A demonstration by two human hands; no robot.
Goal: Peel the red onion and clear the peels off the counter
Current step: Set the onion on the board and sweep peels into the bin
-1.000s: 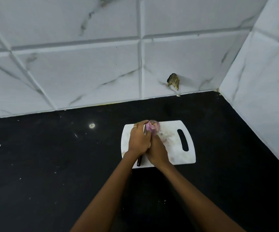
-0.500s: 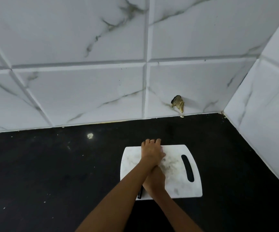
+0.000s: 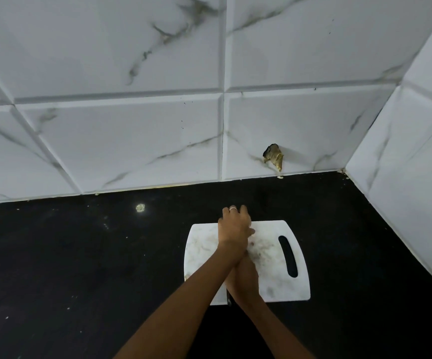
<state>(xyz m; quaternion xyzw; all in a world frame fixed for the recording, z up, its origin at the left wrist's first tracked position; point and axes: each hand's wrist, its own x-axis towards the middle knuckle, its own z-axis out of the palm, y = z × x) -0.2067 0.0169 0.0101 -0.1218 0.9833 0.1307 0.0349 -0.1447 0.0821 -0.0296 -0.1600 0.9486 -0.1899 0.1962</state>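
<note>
Left hand (image 3: 235, 229) over white cutting board (image 3: 274, 286), fingers curled together, probably round hidden onion. Right hand (image 3: 244, 281) at 6 o'clock beneath, fingers unreadable.

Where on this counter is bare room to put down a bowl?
The black counter left of the cutting board is bare except for small crumbs. A narrower strip lies between the board and the right wall. The board is crowded: the left hand and right hand cross over it.
</note>
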